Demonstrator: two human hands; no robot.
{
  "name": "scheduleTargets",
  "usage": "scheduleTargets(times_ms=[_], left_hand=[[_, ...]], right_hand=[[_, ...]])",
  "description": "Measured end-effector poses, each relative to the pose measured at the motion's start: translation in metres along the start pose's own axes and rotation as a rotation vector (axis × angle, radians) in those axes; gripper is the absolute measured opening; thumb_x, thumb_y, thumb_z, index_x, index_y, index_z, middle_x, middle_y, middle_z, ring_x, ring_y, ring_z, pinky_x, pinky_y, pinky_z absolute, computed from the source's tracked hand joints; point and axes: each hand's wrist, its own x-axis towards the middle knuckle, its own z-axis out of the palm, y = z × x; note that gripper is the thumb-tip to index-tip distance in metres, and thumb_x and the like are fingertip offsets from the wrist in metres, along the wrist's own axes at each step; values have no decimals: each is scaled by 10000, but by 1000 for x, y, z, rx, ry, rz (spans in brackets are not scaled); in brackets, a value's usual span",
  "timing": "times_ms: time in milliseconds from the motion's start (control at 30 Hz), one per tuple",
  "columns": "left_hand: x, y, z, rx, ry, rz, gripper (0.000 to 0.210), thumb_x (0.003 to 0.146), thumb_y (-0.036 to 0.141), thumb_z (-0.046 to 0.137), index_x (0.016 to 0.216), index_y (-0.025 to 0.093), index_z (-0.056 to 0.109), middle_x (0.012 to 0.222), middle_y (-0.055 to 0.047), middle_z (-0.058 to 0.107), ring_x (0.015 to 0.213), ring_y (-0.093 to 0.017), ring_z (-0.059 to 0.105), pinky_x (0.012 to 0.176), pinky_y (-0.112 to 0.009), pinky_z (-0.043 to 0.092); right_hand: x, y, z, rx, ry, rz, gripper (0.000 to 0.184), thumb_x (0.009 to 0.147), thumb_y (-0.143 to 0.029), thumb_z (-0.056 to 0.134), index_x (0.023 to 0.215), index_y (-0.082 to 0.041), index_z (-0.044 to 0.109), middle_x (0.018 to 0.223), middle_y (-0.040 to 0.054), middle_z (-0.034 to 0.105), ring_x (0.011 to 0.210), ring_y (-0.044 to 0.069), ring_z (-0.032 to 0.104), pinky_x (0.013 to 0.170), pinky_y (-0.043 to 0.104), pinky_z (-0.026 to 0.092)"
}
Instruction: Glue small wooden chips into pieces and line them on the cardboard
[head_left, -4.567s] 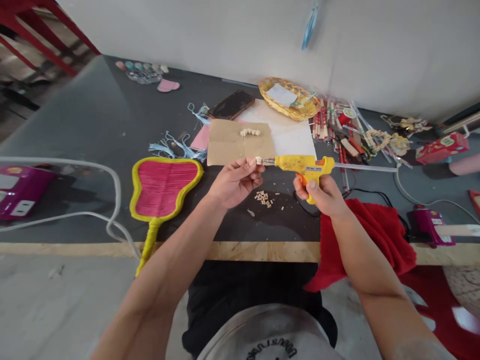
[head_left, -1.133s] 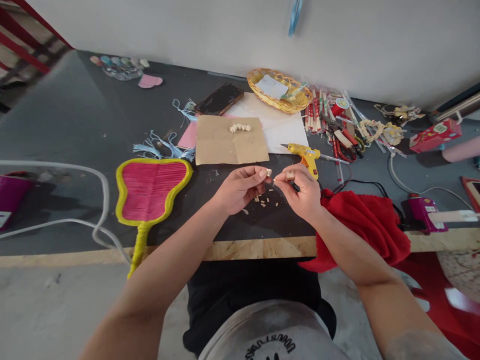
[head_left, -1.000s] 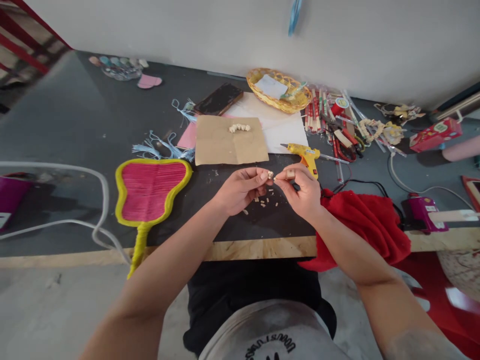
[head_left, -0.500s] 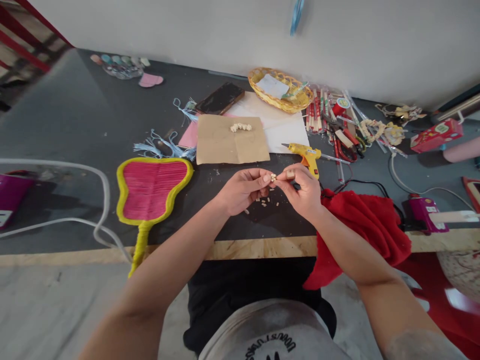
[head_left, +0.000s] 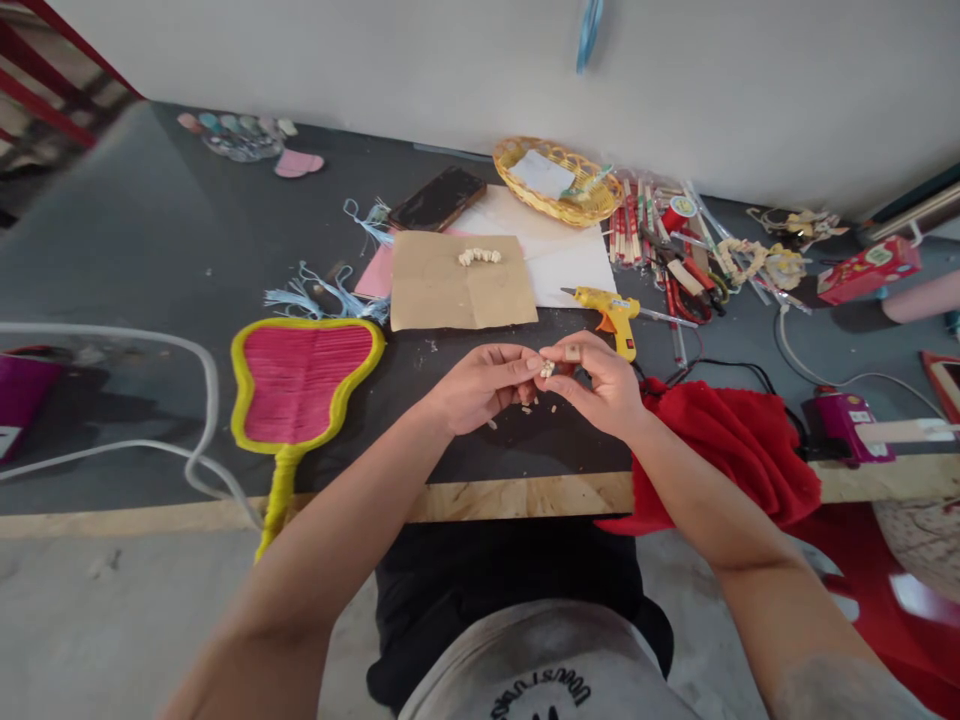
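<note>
Between my two hands, just above the dark tabletop, is a small cluster of cream-coloured pieces (head_left: 548, 369). The fingertips of my left hand (head_left: 489, 384) pinch it from the left. My right hand (head_left: 600, 384) curls around its right side, thumb below and forefinger above, touching it. A few loose cream bits (head_left: 553, 408) lie on the table under my hands, partly hidden by them. Farther back, a curved row of similar cream pieces (head_left: 480, 257) rests on a brown sheet of card (head_left: 427, 285). A yellow glue gun (head_left: 619, 318) lies just beyond my right hand.
A pink fan with a yellow rim (head_left: 296, 385) lies left, its handle over the table edge. Red cloth (head_left: 739, 450) drapes off the front right. Behind are a phone (head_left: 437, 198), a wicker basket (head_left: 592, 212), wrapped sticks (head_left: 626, 225) and pliers (head_left: 686, 270). A white cable (head_left: 206, 400) loops left.
My right fingers have shifted their hold and opened a little around the cluster, which shows more plainly now. The hanging part of the red cloth has shifted up. The view has moved slightly.
</note>
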Motion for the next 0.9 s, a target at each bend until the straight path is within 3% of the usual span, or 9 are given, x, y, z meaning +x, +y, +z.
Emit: scheduleTargets(times_ms=[300, 567, 767, 900], left_hand=[[1, -1, -1, 14, -35, 3, 238, 689, 329, 848, 711, 122, 733, 657, -33, 666, 560, -70, 557, 560, -178, 484], [1, 0, 0, 33, -27, 27, 255, 658, 340, 869, 738, 130, 749, 640, -18, 650, 556, -67, 556, 546, -170, 461], [1, -1, 0, 79, 28, 84, 246, 674, 344, 856, 762, 140, 751, 623, -4, 630, 565, -68, 541, 539, -179, 419], [1, 0, 0, 137, 36, 122, 247, 693, 349, 842, 794, 144, 749, 649, -4, 644, 587, -75, 542, 552, -192, 409]], right_hand=[[1, -2, -1, -63, -2, -28, 181, 882, -338, 676, 1029, -236, 702, 949, 38, 685, 814, 134, 660, 712, 270, 574], [2, -3, -1, -19, 70, -78, 159, 875, -267, 688, 1031, -237, 693, 931, 30, 651, 769, 118, 629, 659, 252, 548], [-1, 1, 1, 105, 48, 23, 317, 863, -304, 700, 1171, -251, 648, 942, 28, 644, 747, 122, 601, 660, 284, 550], [-1, 1, 0, 105, 66, 27, 242, 878, -341, 678, 1093, -229, 680, 923, 38, 671, 756, 132, 620, 674, 295, 556]])
